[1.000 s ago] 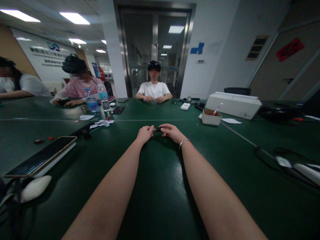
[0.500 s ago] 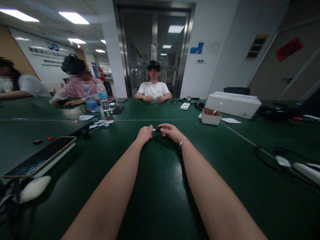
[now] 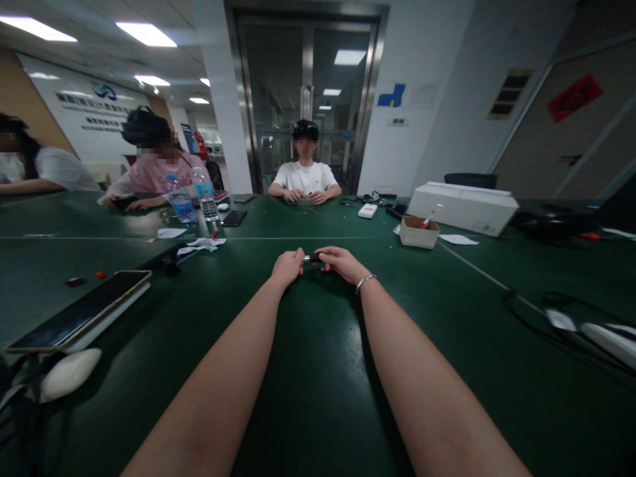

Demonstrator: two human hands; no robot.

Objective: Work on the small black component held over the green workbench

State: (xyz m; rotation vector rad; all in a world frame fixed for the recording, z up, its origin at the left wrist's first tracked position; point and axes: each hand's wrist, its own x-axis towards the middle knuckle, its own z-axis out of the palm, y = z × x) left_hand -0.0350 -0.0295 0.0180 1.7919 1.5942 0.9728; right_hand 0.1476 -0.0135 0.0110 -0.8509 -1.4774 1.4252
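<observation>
Over the dark green table (image 3: 318, 344), both my arms reach forward and my hands nearly meet. Between them lies a small object (image 3: 313, 258), black on the right with a silver part on the left. My left hand (image 3: 288, 267) is closed around its silver end. The fingers of my right hand (image 3: 342, 264) pinch its black end, and a silver bracelet circles that wrist. What exactly the object is cannot be made out.
A phone on a white box (image 3: 82, 315) lies at the left, with bottles (image 3: 205, 195) farther back. A small open box (image 3: 419, 233) and a larger white box (image 3: 462, 208) stand at the right. A person (image 3: 305, 175) sits opposite.
A little more of the silver part shows between my hands. Otherwise my hands have hardly moved.
</observation>
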